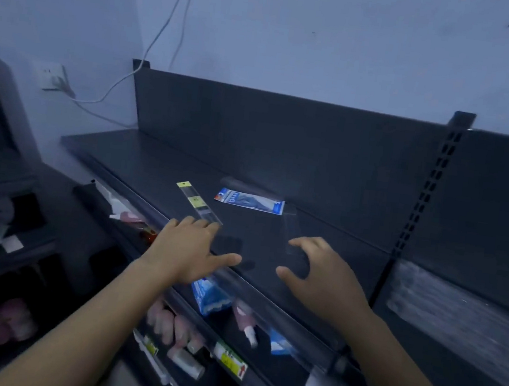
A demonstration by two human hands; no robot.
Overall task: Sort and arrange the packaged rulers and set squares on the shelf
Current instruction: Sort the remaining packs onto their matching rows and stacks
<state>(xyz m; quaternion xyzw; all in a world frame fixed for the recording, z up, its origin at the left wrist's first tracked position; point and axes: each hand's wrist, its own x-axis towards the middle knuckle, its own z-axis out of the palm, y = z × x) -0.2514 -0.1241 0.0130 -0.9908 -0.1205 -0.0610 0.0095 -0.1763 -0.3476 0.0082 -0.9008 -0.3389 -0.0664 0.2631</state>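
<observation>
On the dark top shelf (160,162) lies a long clear ruler pack with a yellow header (198,204), angled toward me. To its right, a blue-and-white set square pack (250,201) lies flat. A faint clear pack (290,226) runs from the blue pack's right end toward me. My left hand (190,250) lies palm down, its fingertips over the near end of the yellow-header pack and its thumb spread. My right hand (317,274) is arched with its fingers apart, the fingertips touching the near end of the clear pack. Neither hand lifts anything.
The shelf's dark back panel (285,139) rises behind the packs, with a slotted upright (430,188) at the right. Lower shelves hold bottles (184,360), blue packets (210,296) and price tags (231,358). A wall socket (52,76) with cables is at the left.
</observation>
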